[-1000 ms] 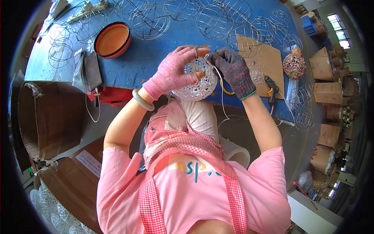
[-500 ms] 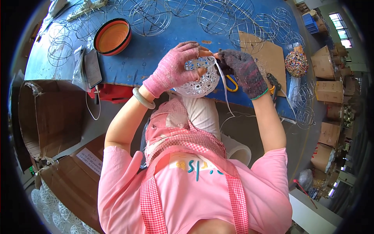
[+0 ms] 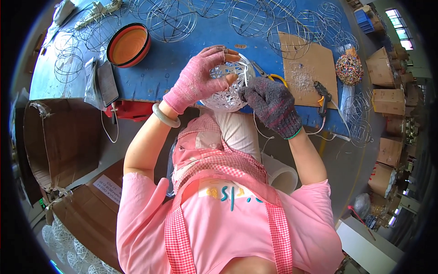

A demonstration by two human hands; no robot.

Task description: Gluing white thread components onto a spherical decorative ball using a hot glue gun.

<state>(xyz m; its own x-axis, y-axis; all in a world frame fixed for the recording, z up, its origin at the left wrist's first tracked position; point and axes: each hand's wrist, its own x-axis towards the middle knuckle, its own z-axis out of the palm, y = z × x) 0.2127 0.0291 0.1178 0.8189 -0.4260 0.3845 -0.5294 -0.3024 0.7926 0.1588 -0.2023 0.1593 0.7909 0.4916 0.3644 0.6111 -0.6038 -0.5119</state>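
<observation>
A white openwork ball point(image 3: 226, 99), woven from thin strips, is at the near edge of the blue table. My left hand point(image 3: 200, 77), in a pink fingerless glove, grips its left side with fingers over the top and the thumb across the front. A white strip point(image 3: 247, 73) runs down the ball's right side to my right hand point(image 3: 273, 107). That hand wears a dark grey glove, and its closed fingertips pinch the strip beside the ball. Beyond the right hand lie scissors point(image 3: 278, 78) with yellow handles, partly hidden.
A glue gun point(image 3: 323, 99) rests by a cardboard sheet point(image 3: 319, 59) at right, near a multicoloured ball point(image 3: 349, 70). An orange bowl point(image 3: 130, 45) and a phone point(image 3: 107, 82) lie at left. Wire frames point(image 3: 171, 23) line the far side. An open carton point(image 3: 64, 141) stands below left.
My right hand has come down and nearer, from the ball's top to its right side, drawing the strip over the ball. The scissors now show more. My left hand keeps its hold.
</observation>
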